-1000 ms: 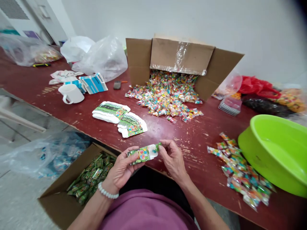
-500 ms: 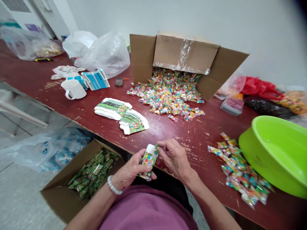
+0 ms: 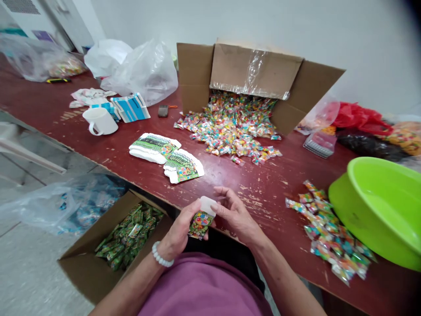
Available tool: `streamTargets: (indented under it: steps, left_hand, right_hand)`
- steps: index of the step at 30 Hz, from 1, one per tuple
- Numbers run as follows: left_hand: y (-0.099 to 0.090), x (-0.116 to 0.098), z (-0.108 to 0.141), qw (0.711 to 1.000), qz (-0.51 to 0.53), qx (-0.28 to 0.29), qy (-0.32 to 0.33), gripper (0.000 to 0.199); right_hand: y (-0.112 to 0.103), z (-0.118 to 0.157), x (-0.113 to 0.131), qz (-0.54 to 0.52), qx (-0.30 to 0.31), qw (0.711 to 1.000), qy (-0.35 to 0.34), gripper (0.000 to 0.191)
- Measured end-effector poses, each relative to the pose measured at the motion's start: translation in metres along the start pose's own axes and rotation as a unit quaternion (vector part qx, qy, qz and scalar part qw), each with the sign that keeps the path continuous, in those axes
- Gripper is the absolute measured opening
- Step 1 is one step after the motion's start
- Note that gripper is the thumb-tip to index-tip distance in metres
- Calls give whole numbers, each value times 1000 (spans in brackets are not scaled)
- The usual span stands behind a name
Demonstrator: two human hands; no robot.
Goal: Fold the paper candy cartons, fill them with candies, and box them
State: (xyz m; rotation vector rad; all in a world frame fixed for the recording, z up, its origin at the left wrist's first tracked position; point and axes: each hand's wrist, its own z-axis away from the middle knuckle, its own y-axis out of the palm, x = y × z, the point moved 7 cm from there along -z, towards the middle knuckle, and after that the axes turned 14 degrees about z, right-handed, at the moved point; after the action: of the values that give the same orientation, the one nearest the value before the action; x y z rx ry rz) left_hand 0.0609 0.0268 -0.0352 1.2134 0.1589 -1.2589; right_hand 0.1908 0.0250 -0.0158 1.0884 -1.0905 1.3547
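My left hand (image 3: pixel 182 228) is closed around a small green printed carton (image 3: pixel 200 223), held upright over the table's near edge. The carton's white flap (image 3: pixel 207 205) stands raised at the top. Beside it is my right hand (image 3: pixel 235 215), its thumb at the flap and its fingers apart, with nothing visible in it. Stacks of flattened green cartons (image 3: pixel 184 166) lie fanned out beyond my hands. To the right is a small heap of wrapped candies (image 3: pixel 324 226).
A tipped cardboard box (image 3: pixel 253 70) spills a large pile of wrapped candies (image 3: pixel 235 131) at the back. On the right stands a lime-green basin (image 3: pixel 368 210). A white mug (image 3: pixel 101 122) sits left. Below the edge, an open carton (image 3: pixel 79 272) holds green packs (image 3: pixel 131 235).
A small green piece pinched in my right hand at the carton's mouth is out of sight now. My right fingers have spread, and the left hand has shifted its grip up the carton.
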Motion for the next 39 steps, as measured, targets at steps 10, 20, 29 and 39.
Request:
streamTargets:
  steps: [10, 20, 29, 39]
  left_hand:
    - [5, 2, 0, 995, 94, 13, -10, 38]
    - [-4, 5, -1, 991, 122, -42, -18, 49]
    - [-7, -2, 0, 995, 92, -47, -2, 51]
    - [-29, -16, 0, 987, 130, -95, 23, 44]
  right_hand:
    - [9, 3, 9, 173, -128, 964, -153, 16]
    - [14, 4, 19, 217, -64, 962, -153, 8]
    - [19, 0, 18, 106, 18, 986, -127, 15]
    - [47, 5, 9, 291, 31, 931, -216, 77]
